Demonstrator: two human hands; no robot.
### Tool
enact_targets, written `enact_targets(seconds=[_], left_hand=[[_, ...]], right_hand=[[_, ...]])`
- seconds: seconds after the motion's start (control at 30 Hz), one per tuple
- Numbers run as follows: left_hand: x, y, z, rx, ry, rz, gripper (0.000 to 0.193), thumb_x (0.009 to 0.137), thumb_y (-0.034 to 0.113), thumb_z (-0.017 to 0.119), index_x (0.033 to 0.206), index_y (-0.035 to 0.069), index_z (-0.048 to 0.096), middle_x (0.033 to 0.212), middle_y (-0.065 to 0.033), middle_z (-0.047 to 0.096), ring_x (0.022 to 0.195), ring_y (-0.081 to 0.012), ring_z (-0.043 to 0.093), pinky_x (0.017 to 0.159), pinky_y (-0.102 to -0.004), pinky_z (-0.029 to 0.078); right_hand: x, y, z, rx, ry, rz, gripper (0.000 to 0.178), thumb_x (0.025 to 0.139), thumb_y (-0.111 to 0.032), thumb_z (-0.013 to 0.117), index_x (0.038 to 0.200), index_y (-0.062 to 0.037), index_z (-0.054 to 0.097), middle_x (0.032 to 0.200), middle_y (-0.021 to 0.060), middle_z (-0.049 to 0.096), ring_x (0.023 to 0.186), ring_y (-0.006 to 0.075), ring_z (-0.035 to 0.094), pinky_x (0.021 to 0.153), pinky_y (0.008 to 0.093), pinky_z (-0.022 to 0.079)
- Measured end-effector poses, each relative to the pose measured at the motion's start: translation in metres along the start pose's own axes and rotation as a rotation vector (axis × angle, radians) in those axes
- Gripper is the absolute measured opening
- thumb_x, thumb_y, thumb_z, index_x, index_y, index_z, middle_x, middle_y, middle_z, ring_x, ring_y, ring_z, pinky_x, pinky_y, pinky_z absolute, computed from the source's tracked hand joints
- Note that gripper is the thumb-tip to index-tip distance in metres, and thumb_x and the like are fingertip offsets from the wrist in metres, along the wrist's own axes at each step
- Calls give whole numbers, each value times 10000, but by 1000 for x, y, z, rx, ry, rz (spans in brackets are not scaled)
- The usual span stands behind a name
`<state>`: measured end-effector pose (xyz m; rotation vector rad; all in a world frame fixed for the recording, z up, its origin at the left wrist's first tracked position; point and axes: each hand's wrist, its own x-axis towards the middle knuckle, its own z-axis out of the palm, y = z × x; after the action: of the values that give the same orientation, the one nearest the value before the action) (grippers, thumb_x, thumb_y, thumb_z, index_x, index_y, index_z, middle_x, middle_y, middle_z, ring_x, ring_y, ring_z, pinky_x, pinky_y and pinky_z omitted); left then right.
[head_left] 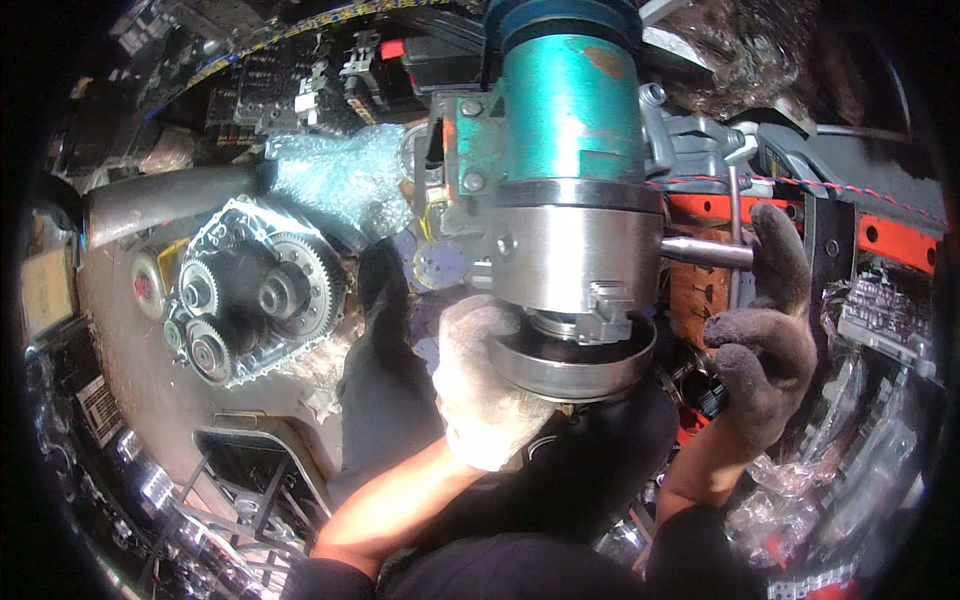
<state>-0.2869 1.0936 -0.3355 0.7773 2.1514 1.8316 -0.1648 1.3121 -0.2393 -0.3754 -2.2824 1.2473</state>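
Observation:
A steel lathe chuck (575, 250) sits below a green cylindrical housing (570, 110), its jaws at the underside. Against the jaws is a round, shallow metal drum (575, 375), dark inside. My left hand (485, 385), in a pale work glove, grips the drum's left side; some fingers are hidden behind it. From the chuck's right side juts a metal rod handle (708, 251). My gloved right hand (770, 340) is beside the handle's outer end, one finger raised against or just past the tip. Its other fingers are bent and apart, holding nothing.
On the floor at left stands an opened gearbox casing (255, 290) with several gears. Bubble wrap (340, 180) lies behind it. A black metal-framed stool (260, 440) is lower left. Orange beams (895, 243), twisted wires and plastic-wrapped parts (790, 510) crowd the right.

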Motion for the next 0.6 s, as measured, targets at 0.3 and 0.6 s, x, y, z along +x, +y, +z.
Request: enact_targets(seconds=[0.3,0.6], left_hand=[[3,1,-3,-62,70,15,669,652,206,1026,1154,11,630,1127,-174,694,942,-326,732,840,-411,605],[-6,-10,2,-6,79,6,627,701,188,974,1152,-25,594,1139,-212,669,990,-323,691,868,-413,559]], right_hand=[[-1,-8,3,-382,1,149,588,1080,-548,550,943,-51,832,1577,284,512,1443,411,536,1219,545,378],[38,0,6,-308,-27,394,603,1080,-484,560,1323,42,727,1526,262,582,1350,394,630,1129,456,490]])
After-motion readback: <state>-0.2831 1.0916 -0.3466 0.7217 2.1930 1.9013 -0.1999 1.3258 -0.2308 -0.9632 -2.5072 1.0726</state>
